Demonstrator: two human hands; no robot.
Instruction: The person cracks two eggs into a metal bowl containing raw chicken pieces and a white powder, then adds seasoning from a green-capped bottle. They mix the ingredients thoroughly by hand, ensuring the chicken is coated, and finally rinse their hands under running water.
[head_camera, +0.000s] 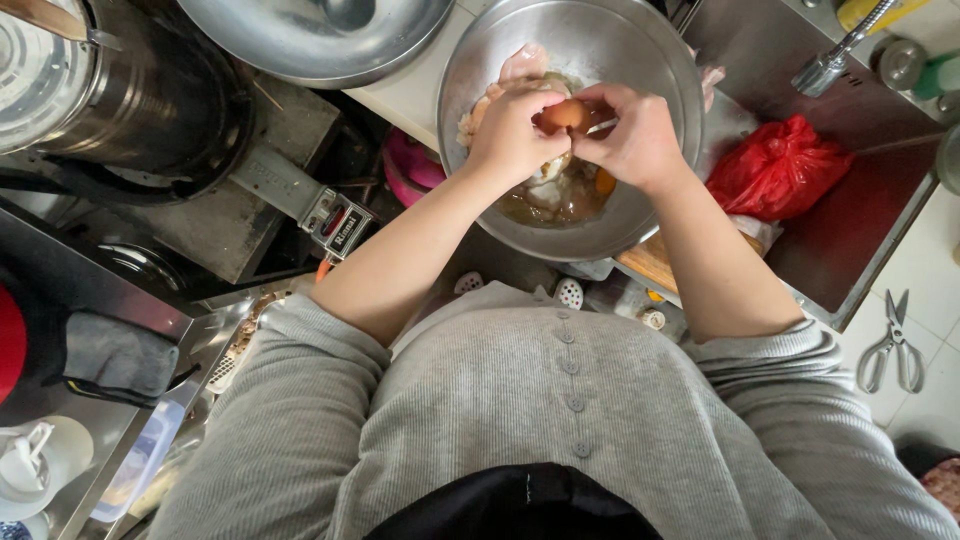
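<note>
Brown egg (566, 115) held over steel bowl (660, 60), shell looks cracked. Left hand (512, 130) and right hand (632, 135) fingers pinching it from both sides. Bowl holds yolk (604, 182) and raw meat (525, 62). Red bag (780, 165) in sink beside; scissors (893, 345) well apart.

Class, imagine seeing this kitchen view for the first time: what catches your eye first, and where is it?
At top centre, the left hand and right hand hold a brown egg between them over a steel mixing bowl with yolk and pale raw meat inside. Right of the bowl, a bright red plastic bag lies in the sink.
</note>
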